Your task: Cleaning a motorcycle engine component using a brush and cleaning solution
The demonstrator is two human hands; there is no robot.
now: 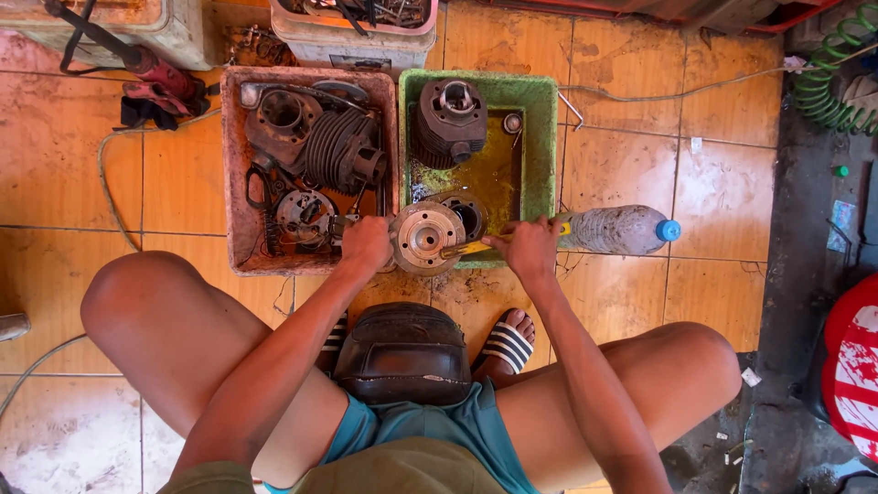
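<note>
The left hand [366, 245] is clenched around the edge of a round metal engine part [425, 237], steadying it over the near rim of the green tray [545, 137]. The right hand [529, 247] grips a yellow-handled tool [476, 245], whose tip rests against the face of that round part.

In the green tray stand a dark finned cylinder [448, 119] and a black ring-shaped piece [468, 212], in a pool of yellowish liquid. Just beside it on the left, the reddish tray [230, 165] holds more finned and round engine pieces.

A clear plastic bottle with a blue cap [622, 229] lies on its side on the orange tiled floor [722, 183], touching the green tray's right edge. A green coiled hose [828, 82] hangs at the upper right. A red and white rounded object [855, 366] sits at the right border.
</note>
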